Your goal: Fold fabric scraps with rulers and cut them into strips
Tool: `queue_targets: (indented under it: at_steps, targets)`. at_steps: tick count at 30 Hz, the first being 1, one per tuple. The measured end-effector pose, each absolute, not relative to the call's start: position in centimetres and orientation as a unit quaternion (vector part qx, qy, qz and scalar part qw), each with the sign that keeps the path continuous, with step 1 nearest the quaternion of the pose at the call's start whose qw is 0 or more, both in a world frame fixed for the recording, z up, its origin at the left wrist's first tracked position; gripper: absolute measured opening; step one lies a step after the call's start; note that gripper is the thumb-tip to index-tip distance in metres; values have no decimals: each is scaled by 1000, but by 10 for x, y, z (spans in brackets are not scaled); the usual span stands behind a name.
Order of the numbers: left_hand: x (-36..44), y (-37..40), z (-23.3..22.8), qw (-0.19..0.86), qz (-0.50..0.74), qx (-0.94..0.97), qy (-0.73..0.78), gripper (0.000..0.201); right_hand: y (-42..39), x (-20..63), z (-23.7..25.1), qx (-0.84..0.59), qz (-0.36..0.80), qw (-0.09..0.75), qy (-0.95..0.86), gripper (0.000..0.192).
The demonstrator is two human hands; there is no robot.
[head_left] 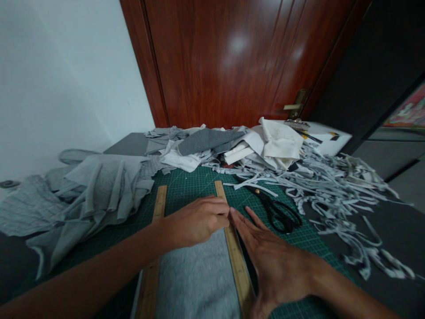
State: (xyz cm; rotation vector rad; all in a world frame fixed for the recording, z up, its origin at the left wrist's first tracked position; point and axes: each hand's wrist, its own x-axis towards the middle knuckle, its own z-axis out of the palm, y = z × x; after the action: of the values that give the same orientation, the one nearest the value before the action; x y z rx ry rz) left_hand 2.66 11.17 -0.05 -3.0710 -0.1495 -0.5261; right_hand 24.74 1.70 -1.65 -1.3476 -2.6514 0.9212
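Note:
A grey fabric piece (197, 279) lies on a green cutting mat (189, 184) between two wooden rulers, one on the left (156, 230) and one on the right (232, 239). My left hand (195, 219) rests with curled fingers on the far edge of the fabric, its fingertips touching the right ruler. My right hand (268, 257) lies flat with fingers spread on the mat just right of that ruler, fingertips against its edge. Black scissors (279, 210) lie on the mat beyond my right hand.
Crumpled grey cloth (93, 190) is heaped at the left. Folded white and grey fabric (265, 144) is piled at the back before a brown wooden door (232, 57). Several cut grey strips (335, 190) sprawl over the right side of the dark table.

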Motion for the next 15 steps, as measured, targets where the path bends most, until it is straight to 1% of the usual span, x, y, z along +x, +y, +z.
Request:
queue_targets:
  at_steps: [5, 11, 15]
  targets:
    - [27, 98, -2, 12, -164, -985, -44, 25, 17, 249, -16, -428, 300, 15, -852, 173]
    - [22, 118, 10, -54, -205, -975, -60, 28, 17, 248, -14, -429, 301, 18, -852, 174]
    - [19, 126, 15, -110, -224, -966, -68, 24, 16, 248, -14, -428, 296, 16, -854, 174]
